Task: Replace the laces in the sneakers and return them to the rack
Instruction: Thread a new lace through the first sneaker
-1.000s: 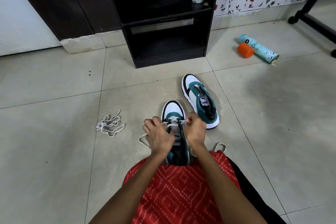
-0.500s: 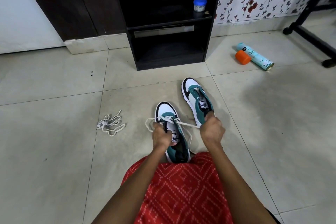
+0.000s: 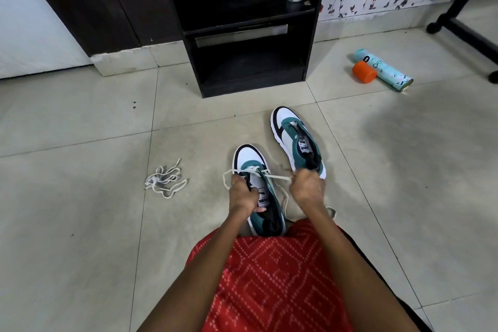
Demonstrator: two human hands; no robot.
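near sneaker (image 3: pixel 250 155) was barely laced: left hand (image 3: pixel 242 195) gripped it, right hand (image 3: pixel 305 187) pinched its lace (image 3: pixel 277 177) taut; far sneaker (image 3: pixel 293 129) looked unlaced, neither on the rack (image 3: pixel 250 78).

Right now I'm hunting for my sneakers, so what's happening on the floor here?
A person on the floor is lacing the near sneaker. The left hand grips it at the tongue while the right hand pulls a white lace taut sideways. The other sneaker stands apart beyond it, a loose lace bundle lies to the left, and the black rack holds neither shoe.
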